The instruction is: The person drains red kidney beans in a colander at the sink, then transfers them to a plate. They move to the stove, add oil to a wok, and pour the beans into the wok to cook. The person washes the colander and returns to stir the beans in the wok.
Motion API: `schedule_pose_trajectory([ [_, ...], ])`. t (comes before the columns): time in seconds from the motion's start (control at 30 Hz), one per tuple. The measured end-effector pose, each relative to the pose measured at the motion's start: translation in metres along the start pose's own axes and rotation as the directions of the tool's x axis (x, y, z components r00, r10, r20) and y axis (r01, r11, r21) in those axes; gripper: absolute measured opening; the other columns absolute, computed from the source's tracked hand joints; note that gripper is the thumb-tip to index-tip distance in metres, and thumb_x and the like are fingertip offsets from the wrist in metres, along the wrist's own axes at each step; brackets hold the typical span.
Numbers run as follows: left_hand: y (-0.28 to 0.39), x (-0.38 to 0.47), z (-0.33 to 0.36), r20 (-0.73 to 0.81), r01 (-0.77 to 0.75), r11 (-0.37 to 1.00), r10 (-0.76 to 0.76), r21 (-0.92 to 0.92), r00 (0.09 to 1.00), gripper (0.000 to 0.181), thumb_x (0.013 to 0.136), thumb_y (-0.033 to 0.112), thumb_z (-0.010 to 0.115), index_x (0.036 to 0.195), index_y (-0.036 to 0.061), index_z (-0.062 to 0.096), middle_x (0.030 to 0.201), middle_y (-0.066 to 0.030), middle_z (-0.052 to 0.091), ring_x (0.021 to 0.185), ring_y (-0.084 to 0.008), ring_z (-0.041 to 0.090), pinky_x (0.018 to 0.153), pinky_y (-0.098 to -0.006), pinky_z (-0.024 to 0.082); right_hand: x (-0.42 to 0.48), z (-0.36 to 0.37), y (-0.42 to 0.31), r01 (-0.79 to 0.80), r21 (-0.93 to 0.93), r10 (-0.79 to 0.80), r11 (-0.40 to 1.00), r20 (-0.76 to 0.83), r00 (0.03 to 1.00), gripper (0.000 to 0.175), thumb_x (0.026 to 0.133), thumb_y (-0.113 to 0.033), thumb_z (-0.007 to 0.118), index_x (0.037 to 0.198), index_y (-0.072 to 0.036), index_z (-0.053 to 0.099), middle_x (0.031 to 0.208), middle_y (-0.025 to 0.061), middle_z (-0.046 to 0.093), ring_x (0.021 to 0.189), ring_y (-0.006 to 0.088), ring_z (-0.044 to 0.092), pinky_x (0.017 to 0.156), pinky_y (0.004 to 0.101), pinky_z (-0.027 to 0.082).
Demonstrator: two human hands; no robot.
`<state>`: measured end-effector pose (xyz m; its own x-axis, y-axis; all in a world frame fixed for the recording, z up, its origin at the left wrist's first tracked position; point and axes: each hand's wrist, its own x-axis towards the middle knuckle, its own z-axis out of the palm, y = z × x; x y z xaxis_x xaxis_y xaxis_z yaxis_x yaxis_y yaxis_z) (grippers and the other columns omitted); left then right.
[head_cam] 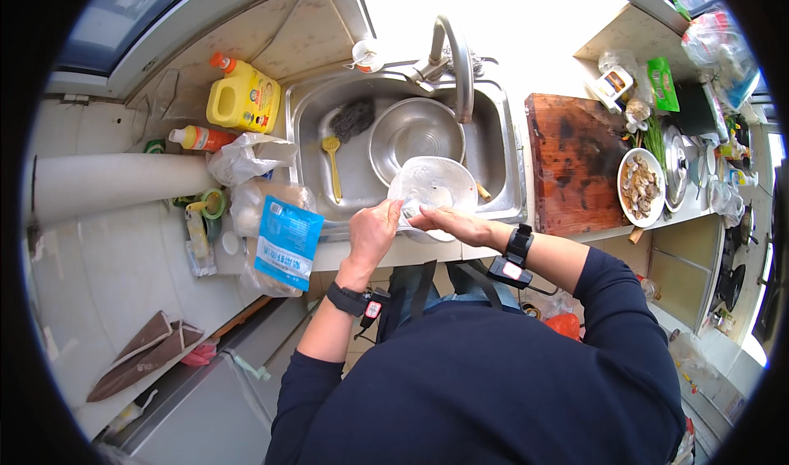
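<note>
My left hand (376,226) pinches the near left edge of a clear plastic bag or film, whose exact form is unclear, above a white colander (439,178). My right hand (455,223) is held flat over the colander's near side, its fingertips close to the same small piece; whether they touch it cannot be told. The colander overlaps the near rim of a steel basin (416,135) in the sink (345,184). Left of the basin, a yellow brush (333,168) lies beside a dark mesh scrubber (352,120). The faucet (456,64) arches over the basin's right side.
A blue packet (288,243) lies on plastic bags left of the sink, near a yellow detergent jug (243,103) and an orange bottle (202,138). On the right are a wooden cutting board (573,163), a bowl of shellfish (641,188) and a pot lid (677,160).
</note>
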<state>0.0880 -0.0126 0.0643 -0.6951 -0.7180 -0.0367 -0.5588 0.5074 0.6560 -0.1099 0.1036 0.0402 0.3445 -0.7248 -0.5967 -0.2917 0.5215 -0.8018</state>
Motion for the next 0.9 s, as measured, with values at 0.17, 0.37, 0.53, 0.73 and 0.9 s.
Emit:
schedule_pose_trajectory([
  [0.17,-0.04,-0.023,-0.011,-0.068,0.119,0.983,-0.13,-0.141,0.989,0.036,0.105,0.031,0.054,0.084,0.0051,0.069,0.065,-0.0166,0.063,0.061,-0.0351,0.064,0.055,-0.0456,0.046,-0.001,-0.016,0.013,0.147,-0.63,-0.172,0.762,0.022,0.985,0.056,0.107,-0.055,0.04,0.129,-0.013,0.07,0.126,0.0124,0.07,0.127,0.0289,0.06,0.121,0.0588,0.02],
  [0.37,-0.086,-0.069,-0.047,-0.091,0.334,0.83,-0.414,-0.445,0.906,0.043,0.109,0.03,0.05,0.076,0.0024,0.057,0.063,-0.0016,0.051,0.055,-0.0105,0.048,0.049,-0.0302,0.039,0.05,-0.101,0.072,-0.017,-0.449,-0.399,0.893,-0.81,0.429,0.045,0.098,-0.025,0.06,0.134,0.002,0.058,0.135,0.0232,0.06,0.123,0.0384,0.059,0.106,0.046,0.046],
  [0.53,-0.083,-0.065,-0.061,-0.132,0.343,0.803,-0.456,-0.488,0.88,0.047,0.11,0.032,0.049,0.073,0.0035,0.052,0.062,0.0013,0.047,0.055,-0.0072,0.042,0.048,-0.0275,0.035,0.135,-0.103,0.091,-0.24,-0.31,-0.031,0.92,-0.667,0.744,0.066,0.092,-0.029,0.061,0.142,0.011,0.045,0.141,0.0352,0.05,0.127,0.0466,0.054,0.113,0.0449,0.042],
  [0.73,-0.073,-0.035,-0.046,-0.062,0.327,0.819,-0.4,-0.472,0.914,0.045,0.109,0.03,0.05,0.075,0.0014,0.057,0.06,-0.0024,0.05,0.054,-0.0103,0.045,0.05,-0.0308,0.037,0.112,-0.134,0.052,0.409,0.136,-0.101,0.902,-0.856,0.507,0.067,0.091,-0.001,0.049,0.157,-0.001,0.033,0.157,0.0218,0.042,0.146,0.029,0.039,0.12,0.0361,0.031],
  [0.9,-0.055,0.01,0.005,0.009,0.266,0.853,-0.293,-0.448,0.956,0.046,0.107,0.036,0.05,0.08,0.0012,0.06,0.06,-0.009,0.053,0.055,-0.0204,0.051,0.056,-0.0372,0.042,0.097,-0.164,0.008,0.672,0.185,-0.51,0.717,-0.518,0.687,0.055,0.101,-0.004,0.047,0.155,-0.003,0.039,0.154,0.015,0.05,0.144,0.0209,0.045,0.118,0.0343,0.035],
])
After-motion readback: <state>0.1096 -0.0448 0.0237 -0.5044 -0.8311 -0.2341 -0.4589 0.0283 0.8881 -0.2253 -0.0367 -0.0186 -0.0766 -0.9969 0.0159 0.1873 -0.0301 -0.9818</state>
